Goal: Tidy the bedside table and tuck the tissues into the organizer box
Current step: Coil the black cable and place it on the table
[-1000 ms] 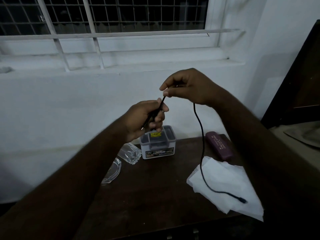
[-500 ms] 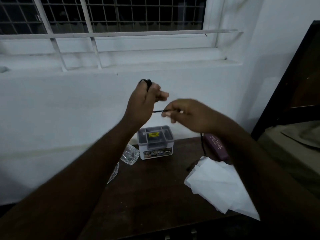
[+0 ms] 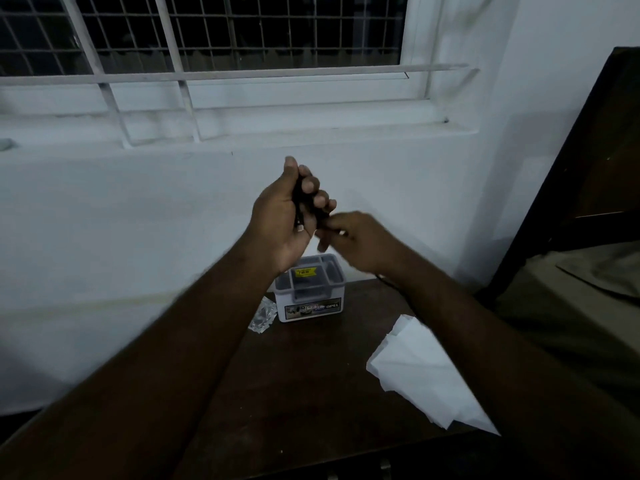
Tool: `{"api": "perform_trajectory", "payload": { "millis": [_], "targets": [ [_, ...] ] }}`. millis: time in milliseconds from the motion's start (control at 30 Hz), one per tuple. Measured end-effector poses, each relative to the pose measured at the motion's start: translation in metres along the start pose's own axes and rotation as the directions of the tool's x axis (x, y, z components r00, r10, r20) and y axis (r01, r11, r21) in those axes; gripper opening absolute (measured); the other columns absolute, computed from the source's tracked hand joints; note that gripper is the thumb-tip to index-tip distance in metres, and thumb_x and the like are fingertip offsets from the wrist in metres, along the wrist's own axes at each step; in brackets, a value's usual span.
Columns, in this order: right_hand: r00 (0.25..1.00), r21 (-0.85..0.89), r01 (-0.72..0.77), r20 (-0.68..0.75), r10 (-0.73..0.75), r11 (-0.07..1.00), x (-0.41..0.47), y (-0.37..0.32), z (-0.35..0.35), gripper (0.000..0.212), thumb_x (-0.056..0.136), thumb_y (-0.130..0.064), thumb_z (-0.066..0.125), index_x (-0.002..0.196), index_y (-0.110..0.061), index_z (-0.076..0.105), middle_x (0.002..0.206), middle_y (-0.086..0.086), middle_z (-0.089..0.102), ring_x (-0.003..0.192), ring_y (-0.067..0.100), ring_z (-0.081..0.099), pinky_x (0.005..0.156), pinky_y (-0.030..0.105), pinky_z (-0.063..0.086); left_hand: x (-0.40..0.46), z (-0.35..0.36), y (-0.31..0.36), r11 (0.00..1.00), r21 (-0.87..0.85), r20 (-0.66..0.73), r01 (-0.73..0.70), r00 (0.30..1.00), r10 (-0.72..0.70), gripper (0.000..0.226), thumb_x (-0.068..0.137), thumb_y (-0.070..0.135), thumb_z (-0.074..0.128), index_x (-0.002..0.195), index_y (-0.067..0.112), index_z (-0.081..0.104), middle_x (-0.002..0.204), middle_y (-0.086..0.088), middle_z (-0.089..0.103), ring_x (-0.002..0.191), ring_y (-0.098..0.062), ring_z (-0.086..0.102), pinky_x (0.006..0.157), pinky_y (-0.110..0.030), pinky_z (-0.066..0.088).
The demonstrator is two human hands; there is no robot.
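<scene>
Raised above the dark wooden bedside table (image 3: pixel 304 382), my left hand (image 3: pixel 282 216) grips a bundle of coiled black cable (image 3: pixel 298 202). My right hand (image 3: pixel 356 240), blurred, pinches the cable's loose strand beside the left hand; a bit of cable shows under my right wrist. The white organizer box (image 3: pixel 311 306) with grey compartments and a yellow sticker stands at the table's back, below both hands. White tissues (image 3: pixel 426 372) lie spread on the table at the right, partly hidden by my right forearm.
A clear glass object (image 3: pixel 264 315) sits left of the box. A white wall and a barred window rise behind the table. Dark furniture (image 3: pixel 595 188) and a bed stand at the right.
The hanging cable has been gathered up into my left hand, which rose and turned upright. My right hand dropped from above to beside the left hand. The cable end no longer lies on the tissues.
</scene>
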State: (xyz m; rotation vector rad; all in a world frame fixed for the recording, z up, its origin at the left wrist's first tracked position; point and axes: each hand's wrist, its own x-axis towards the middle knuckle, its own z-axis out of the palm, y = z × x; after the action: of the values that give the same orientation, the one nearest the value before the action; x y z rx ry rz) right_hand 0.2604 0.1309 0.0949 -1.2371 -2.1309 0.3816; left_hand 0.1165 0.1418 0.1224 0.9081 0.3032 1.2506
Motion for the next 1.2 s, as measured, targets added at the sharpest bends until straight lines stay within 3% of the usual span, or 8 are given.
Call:
{"api": "perform_trajectory", "payload": {
  "millis": [167,300,567,700,833,967,1067,1200],
  "targets": [
    [0.986,-0.139,0.044,0.163,-0.021,0.989,-0.014,-0.019,0.000,0.023,0.098,-0.016,0.050,0.107,-0.006,0.069,0.101,0.011,0.072,0.090,0.022,0.066,0.082,0.035,0.051,-0.008,-0.029,-0.017,0.717,0.677,-0.029,-0.165,0.968,0.250,0.030,0.106,0.027,0.034,0.089,0.012,0.054,0.066,-0.001,0.070,0.069,-0.016,0.070,0.067,-0.024,0.056],
    [0.985,-0.266,0.084,0.169,-0.039,0.960,-0.011,-0.027,-0.027,0.019,0.095,-0.023,0.055,0.102,-0.017,0.071,0.100,0.004,0.071,0.091,0.019,0.063,0.085,0.041,0.051,-0.020,-0.044,-0.024,0.410,0.902,0.042,-0.137,0.972,0.233,0.033,0.105,0.027,0.038,0.090,0.006,0.059,0.075,-0.002,0.067,0.066,-0.004,0.064,0.064,-0.024,0.050],
    [0.972,0.102,0.208,0.094,-0.218,0.973,0.005,-0.023,-0.062,0.019,0.075,-0.023,0.082,0.093,-0.020,0.077,0.081,-0.001,0.068,0.057,0.005,0.050,0.057,0.014,0.040,-0.047,-0.032,-0.021,0.882,0.306,0.131,0.360,0.901,-0.413,0.052,0.099,0.052,0.038,0.079,0.010,0.061,0.042,0.005,0.038,0.032,-0.009,0.032,0.044,-0.025,0.040],
    [0.961,0.282,0.231,0.084,-0.264,0.931,0.007,-0.011,-0.052,0.020,0.082,-0.009,0.074,0.102,-0.008,0.076,0.091,0.006,0.074,0.075,0.022,0.067,0.068,0.026,0.055,-0.055,-0.031,-0.014,0.890,0.069,0.322,0.451,0.834,-0.448,0.038,0.092,0.045,0.055,0.071,0.013,0.057,0.036,0.009,0.032,0.029,-0.008,0.023,0.040,-0.022,0.038],
    [0.880,-0.039,0.448,-0.158,-0.448,0.893,-0.003,-0.009,-0.013,0.021,0.085,-0.003,0.068,0.104,-0.006,0.075,0.092,0.009,0.074,0.084,0.015,0.066,0.078,0.025,0.049,-0.056,-0.033,-0.010,0.914,0.002,0.346,0.406,0.857,-0.382,0.028,0.085,0.032,0.067,0.066,0.015,0.057,0.039,0.007,0.021,0.031,-0.011,0.017,0.038,-0.022,0.035],
    [0.976,0.352,0.142,-0.208,-0.070,0.925,-0.018,-0.011,0.012,0.027,0.080,-0.005,0.061,0.097,-0.018,0.077,0.089,-0.002,0.076,0.078,0.012,0.070,0.068,0.023,0.055,-0.052,-0.037,-0.006,0.918,0.031,0.341,0.395,0.859,-0.381,0.029,0.089,0.032,0.061,0.067,0.014,0.056,0.040,0.007,0.021,0.031,-0.011,0.018,0.039,-0.022,0.037],
    [0.983,0.749,-0.100,-0.026,0.180,0.655,-0.023,-0.012,0.016,0.021,0.088,-0.003,0.060,0.096,-0.013,0.076,0.087,0.005,0.075,0.076,0.012,0.070,0.063,0.022,0.056,-0.049,-0.041,-0.006,0.924,0.078,0.308,0.373,0.873,-0.379,0.033,0.095,0.032,0.048,0.069,0.014,0.056,0.039,0.007,0.023,0.031,-0.011,0.019,0.040,-0.022,0.039],
    [0.970,0.877,-0.229,0.172,0.169,0.422,-0.031,-0.008,0.015,0.019,0.095,-0.018,0.055,0.102,-0.010,0.072,0.090,0.001,0.072,0.085,0.013,0.068,0.070,0.023,0.056,-0.045,-0.048,-0.007,0.938,0.145,0.216,0.315,0.915,-0.341,0.034,0.097,0.033,0.046,0.070,0.015,0.055,0.037,0.010,0.035,0.029,-0.005,0.030,0.042,-0.024,0.041]
  ]
}}
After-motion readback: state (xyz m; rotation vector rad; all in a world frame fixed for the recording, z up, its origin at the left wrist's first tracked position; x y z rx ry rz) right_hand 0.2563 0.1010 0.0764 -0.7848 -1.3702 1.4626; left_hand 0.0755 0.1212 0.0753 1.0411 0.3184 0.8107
